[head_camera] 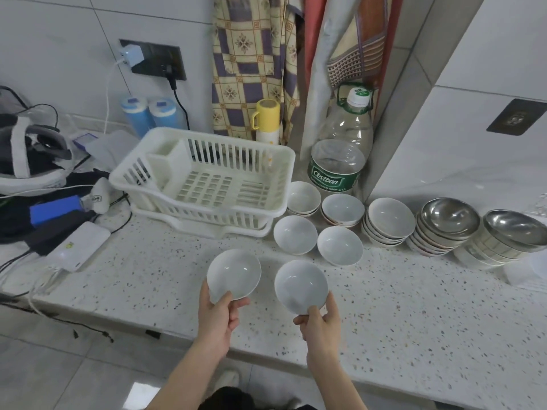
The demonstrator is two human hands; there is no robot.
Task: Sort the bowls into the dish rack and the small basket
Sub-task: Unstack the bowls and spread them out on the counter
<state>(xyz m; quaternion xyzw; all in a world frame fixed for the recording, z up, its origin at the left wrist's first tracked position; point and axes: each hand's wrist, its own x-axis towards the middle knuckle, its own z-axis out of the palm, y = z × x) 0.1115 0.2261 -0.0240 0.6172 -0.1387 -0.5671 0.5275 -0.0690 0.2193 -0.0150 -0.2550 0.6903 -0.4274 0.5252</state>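
Bowls of white ceramic are held one in each hand above the near part of the speckled table [399, 306]: the left hand [217, 316] pinches the near rim of the left bowl [233, 275] with thumb inside and fingers underneath, and the right hand [321, 322] grips the near rim of the right bowl [301, 287] the same way. Both bowls tilt with their open sides toward the camera, and the two sit near each other without touching. Farther back, the white dish rack [204, 179] stands on its drip tray toward the table's left rear, with nothing inside it. Just right of the rack, two single white bowls [318, 242] rest side by side on the table, and behind them sit two short stacks of white bowls [324, 204]. Along the table's right side, a taller stack of white bowls [389, 221] comes next, then a stack topped by a steel bowl [448, 220] and another steel-topped stack [512, 232] at the right edge. A large clear water bottle [343, 149] stands at the rear against the wall corner, with a yellow flask [267, 121] behind the rack. Chargers, cables and a white power bank [80, 245] crowd the table's left end.
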